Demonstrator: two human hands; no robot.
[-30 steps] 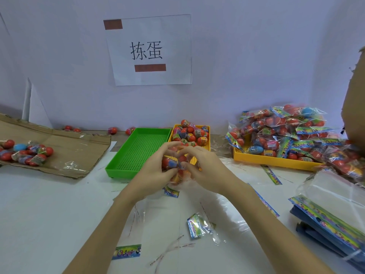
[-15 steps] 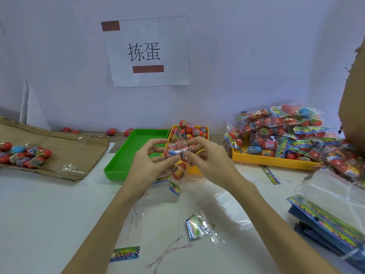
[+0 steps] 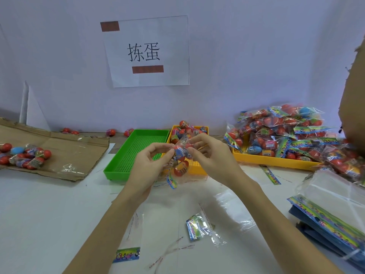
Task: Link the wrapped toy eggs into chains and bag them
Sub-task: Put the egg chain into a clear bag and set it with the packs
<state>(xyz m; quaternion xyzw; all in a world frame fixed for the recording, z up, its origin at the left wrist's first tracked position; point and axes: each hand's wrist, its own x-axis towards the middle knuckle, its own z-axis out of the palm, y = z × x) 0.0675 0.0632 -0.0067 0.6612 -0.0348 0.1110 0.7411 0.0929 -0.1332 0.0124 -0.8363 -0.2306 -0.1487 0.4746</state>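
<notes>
Both hands hold a clear bag of wrapped toy eggs [image 3: 180,163] above the table's middle, in front of the trays. My left hand [image 3: 147,171] pinches its upper left edge with thumb and fingers. My right hand [image 3: 210,155] pinches the top right. Red and blue eggs show through the film, and the bag's printed header hangs at the bottom. Loose wrapped eggs fill the small yellow tray [image 3: 197,167] behind the hands.
A green tray [image 3: 136,153] sits left of the yellow one. Filled bags pile on a large yellow tray [image 3: 272,161] at the right. Flat bags [image 3: 331,210] stack at the right edge. Cardboard [image 3: 65,153] with eggs lies left. Bags and strips litter the near table.
Both hands have risen from the table with the bag of eggs. The bag now hangs between the fingertips, pinched at its top.
</notes>
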